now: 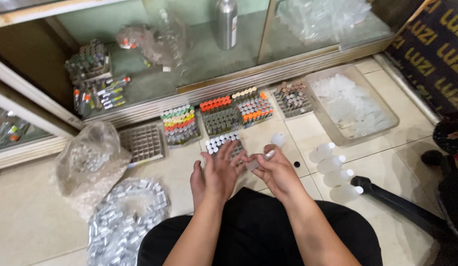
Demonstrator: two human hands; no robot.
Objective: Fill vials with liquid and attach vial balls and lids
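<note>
My right hand (272, 170) is closed around a small clear bottle (261, 158) with a pale cap end, held above my lap. My left hand (216, 172) is spread open beside it, fingers apart, fingertips touching the bottle's end. Just beyond the hands lies a tray of small vials with white caps (220, 142) on the tiled floor. A single white-capped plastic bottle (278, 139) stands a little further right, and a small black cap (296, 164) lies on the tile next to my right hand.
Trays of vials with orange, green and mixed caps (216, 116) line the cabinet's base. A clear tub of plastic bottles (354, 106) sits right, with a row of frosted bottles (335, 170) nearby. Bags of small metal parts (123, 216) lie left. A black bar (401, 207) crosses the right floor.
</note>
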